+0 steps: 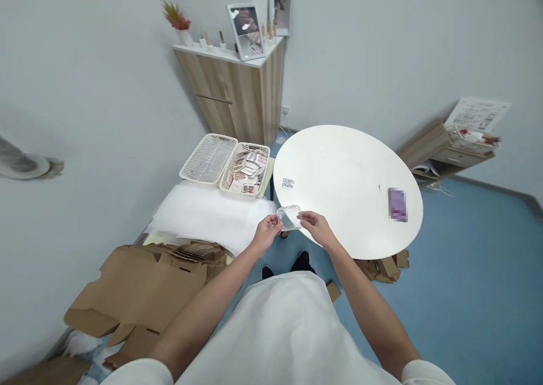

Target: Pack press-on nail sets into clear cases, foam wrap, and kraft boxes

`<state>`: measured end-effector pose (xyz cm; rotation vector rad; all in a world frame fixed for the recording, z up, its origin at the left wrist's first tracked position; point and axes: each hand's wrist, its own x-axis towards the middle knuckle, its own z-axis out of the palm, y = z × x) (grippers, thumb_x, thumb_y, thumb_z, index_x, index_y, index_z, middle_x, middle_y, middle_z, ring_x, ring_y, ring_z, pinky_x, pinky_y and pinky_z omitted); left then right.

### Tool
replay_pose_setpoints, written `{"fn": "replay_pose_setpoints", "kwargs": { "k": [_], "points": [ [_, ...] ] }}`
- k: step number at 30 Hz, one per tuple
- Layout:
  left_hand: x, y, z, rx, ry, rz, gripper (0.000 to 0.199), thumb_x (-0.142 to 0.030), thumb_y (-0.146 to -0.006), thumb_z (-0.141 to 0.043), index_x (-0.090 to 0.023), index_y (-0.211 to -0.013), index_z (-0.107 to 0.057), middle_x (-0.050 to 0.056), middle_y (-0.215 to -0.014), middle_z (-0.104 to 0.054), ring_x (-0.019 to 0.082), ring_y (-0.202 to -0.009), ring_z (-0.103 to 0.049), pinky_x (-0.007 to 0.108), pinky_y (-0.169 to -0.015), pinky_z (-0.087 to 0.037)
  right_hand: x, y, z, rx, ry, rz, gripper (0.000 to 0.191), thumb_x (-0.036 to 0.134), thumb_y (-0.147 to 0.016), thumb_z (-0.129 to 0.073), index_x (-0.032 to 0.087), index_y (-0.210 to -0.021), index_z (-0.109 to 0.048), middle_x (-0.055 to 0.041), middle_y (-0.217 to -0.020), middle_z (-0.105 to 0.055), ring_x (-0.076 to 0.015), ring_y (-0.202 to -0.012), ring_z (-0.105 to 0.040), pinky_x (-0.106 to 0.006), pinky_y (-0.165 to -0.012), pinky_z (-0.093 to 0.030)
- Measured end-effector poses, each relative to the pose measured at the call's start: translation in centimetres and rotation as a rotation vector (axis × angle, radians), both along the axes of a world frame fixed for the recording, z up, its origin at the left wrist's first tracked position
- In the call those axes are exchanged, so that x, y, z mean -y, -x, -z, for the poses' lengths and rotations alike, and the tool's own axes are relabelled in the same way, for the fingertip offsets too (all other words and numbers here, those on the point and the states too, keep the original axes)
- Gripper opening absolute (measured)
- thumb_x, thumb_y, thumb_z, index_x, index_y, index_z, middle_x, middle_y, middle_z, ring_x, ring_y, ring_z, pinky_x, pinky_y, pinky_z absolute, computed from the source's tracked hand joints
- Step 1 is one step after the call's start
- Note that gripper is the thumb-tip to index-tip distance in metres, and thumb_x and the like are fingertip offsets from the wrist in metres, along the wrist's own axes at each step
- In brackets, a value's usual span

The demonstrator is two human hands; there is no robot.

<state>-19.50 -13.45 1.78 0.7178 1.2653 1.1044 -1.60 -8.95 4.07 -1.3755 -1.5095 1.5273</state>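
Note:
A small clear plastic case [289,218] is held up between both hands, near the left front edge of the round white table [339,170]. My left hand [268,231] pinches its left side with thumb and fingers. My right hand [316,225] grips its right edge. Just beyond the case, a small set of grey patterned pieces [288,184] lies on the table; they are too small to make out. At the table's right side lies a purple item [397,204], blurred by pixels.
To the left stand a white basket of clear cases [208,158] and another with printed cards [245,170]. White sheets [207,212] and flattened brown cardboard [144,283] lie nearer. A wooden cabinet [237,91] stands behind; more cardboard [384,269] is under the table.

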Motion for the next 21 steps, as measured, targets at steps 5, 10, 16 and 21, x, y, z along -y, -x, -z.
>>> {"fn": "replay_pose_setpoints", "kwargs": {
  "k": [5, 10, 16, 21],
  "points": [
    [-1.8, -3.6, 0.5, 0.007, 0.004, 0.141, 0.036, -0.041, -0.063, -0.067, -0.017, -0.088, -0.057, 0.001, -0.076, -0.060, 0.011, -0.065, -0.056, 0.027, -0.065, -0.045, 0.1, -4.5, 0.2, -0.003, -0.003, 0.161, 0.048, 0.036, -0.066, -0.064, 0.023, -0.111, -0.054, -0.0082, -0.113, -0.057, -0.0158, -0.084, -0.056, -0.035, -0.077, -0.046],
    [-4.0, -7.6, 1.1, -0.008, 0.017, 0.268, 0.035, -0.040, -0.064, -0.066, -0.017, -0.090, -0.058, 0.001, -0.078, -0.056, 0.009, -0.066, -0.055, 0.025, -0.065, -0.045, -1.5, -9.2, 0.1, -0.017, 0.020, 0.170, 0.049, 0.037, -0.067, -0.063, 0.023, -0.113, -0.052, -0.0081, -0.114, -0.055, -0.0148, -0.085, -0.057, -0.035, -0.078, -0.045],
    [-7.3, -12.1, 1.3, -0.093, -0.014, 0.365, 0.033, -0.038, -0.067, -0.065, -0.017, -0.092, -0.061, 0.001, -0.076, -0.055, 0.009, -0.064, -0.053, 0.024, -0.062, -0.044, -5.5, -13.9, 1.4, -0.100, 0.083, 0.125, 0.033, 0.037, -0.066, -0.064, 0.020, -0.094, -0.059, -0.0057, -0.095, -0.062, -0.0156, -0.082, -0.058, -0.034, -0.078, -0.045],
    [-9.8, -15.5, 1.8, -0.154, 0.041, 0.234, 0.041, -0.041, -0.067, -0.063, -0.017, -0.101, -0.058, 0.003, -0.080, -0.057, 0.012, -0.070, -0.056, 0.029, -0.069, -0.047, -7.4, -17.1, 2.8, -0.108, 0.155, 0.127, 0.029, 0.035, -0.066, -0.063, 0.019, -0.090, -0.059, -0.0019, -0.084, -0.059, -0.0119, -0.069, -0.056, -0.031, -0.070, -0.046]
  ]
}}
